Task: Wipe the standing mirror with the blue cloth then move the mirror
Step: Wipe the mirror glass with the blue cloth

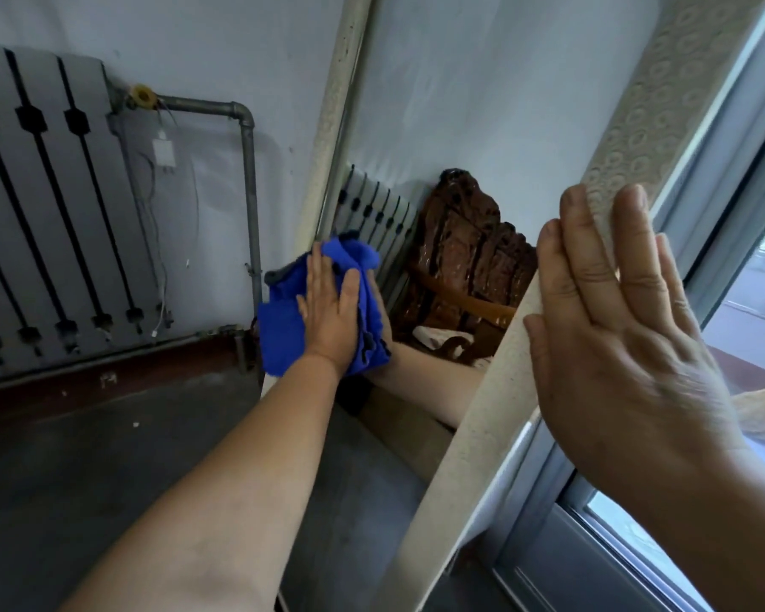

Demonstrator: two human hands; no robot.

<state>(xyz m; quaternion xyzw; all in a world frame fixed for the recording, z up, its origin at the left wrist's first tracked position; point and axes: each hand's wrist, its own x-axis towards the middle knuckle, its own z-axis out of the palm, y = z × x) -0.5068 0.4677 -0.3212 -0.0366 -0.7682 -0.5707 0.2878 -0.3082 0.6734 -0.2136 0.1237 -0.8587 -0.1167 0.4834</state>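
Home room: radiator [40,205], window [734,258].

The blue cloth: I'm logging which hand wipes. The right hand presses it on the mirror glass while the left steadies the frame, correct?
Hands are swapped. In the head view the left hand presses the blue cloth on the mirror glass while the right hand steadies the frame.
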